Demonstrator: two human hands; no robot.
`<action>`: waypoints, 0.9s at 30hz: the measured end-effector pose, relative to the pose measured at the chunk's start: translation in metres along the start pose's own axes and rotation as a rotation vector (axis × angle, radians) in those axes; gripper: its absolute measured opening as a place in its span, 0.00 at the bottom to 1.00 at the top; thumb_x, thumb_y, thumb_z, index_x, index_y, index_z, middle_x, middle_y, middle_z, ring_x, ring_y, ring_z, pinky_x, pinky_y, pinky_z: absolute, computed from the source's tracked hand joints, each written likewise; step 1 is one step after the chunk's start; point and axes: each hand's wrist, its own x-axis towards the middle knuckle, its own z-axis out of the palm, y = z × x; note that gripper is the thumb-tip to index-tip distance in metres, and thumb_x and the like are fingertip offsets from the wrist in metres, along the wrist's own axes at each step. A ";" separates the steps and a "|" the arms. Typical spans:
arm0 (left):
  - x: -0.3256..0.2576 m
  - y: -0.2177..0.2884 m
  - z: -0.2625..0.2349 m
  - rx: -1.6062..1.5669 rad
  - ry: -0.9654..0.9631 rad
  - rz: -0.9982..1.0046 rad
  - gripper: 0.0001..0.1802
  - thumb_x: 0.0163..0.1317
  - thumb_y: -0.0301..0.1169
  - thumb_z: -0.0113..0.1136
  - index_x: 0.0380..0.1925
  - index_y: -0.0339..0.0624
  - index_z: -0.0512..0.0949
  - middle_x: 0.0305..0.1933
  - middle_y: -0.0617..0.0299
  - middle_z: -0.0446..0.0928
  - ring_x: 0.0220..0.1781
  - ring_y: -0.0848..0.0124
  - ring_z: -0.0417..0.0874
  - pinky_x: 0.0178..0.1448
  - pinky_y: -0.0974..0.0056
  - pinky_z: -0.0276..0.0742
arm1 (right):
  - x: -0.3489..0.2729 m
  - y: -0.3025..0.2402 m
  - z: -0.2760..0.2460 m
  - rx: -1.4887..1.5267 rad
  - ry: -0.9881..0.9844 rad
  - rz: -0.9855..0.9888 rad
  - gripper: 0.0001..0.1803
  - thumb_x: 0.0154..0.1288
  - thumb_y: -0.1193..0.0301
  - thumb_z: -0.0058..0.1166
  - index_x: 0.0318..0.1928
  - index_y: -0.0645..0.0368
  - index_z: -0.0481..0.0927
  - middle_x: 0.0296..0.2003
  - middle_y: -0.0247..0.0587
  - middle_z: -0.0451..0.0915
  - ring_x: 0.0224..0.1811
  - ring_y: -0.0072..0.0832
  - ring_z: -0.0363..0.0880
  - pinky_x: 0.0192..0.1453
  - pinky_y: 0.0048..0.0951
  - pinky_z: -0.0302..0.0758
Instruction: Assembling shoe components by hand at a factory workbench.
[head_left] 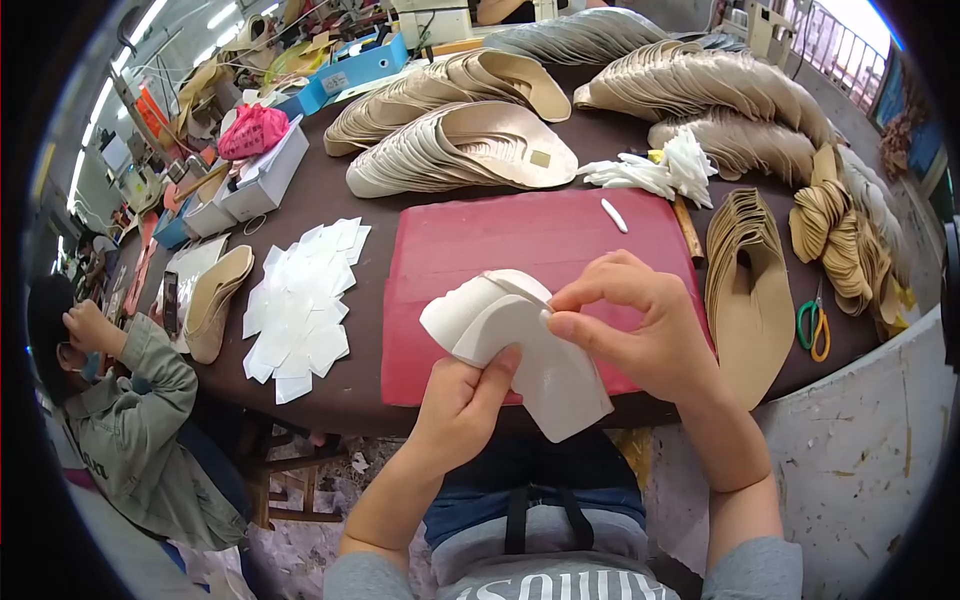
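Above the red mat (470, 235), a white shoe upper piece (550, 365) is held up, with curved flaps folded at its top. My left hand (460, 398) grips it from the lower left, thumb pressed on the front face. At its upper right edge, my right hand (645, 325) is closed in a pinch of thumb and forefinger. A small white tip (545, 315) shows by the right thumb; what it belongs to is hard to make out. One short white strip (614, 215) lies on the mat's far right part.
Left of the mat spread flat white pieces (305, 310). Layered shoe pieces (460, 150) and white strips (650, 175) lie behind. Tan pieces (745, 300) and scissors (813, 325) are at right. A person (150, 400) sits at left near a white box (265, 170).
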 end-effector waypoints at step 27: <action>0.207 -0.030 0.077 1.616 0.076 0.857 0.32 0.54 0.30 0.62 0.61 0.43 0.67 0.67 0.50 0.65 0.54 0.55 0.74 0.59 0.53 0.70 | -0.072 0.095 -0.056 -0.428 0.387 0.348 0.12 0.54 0.72 0.66 0.39 0.62 0.82 0.24 0.34 0.77 0.18 0.24 0.69 0.22 0.22 0.66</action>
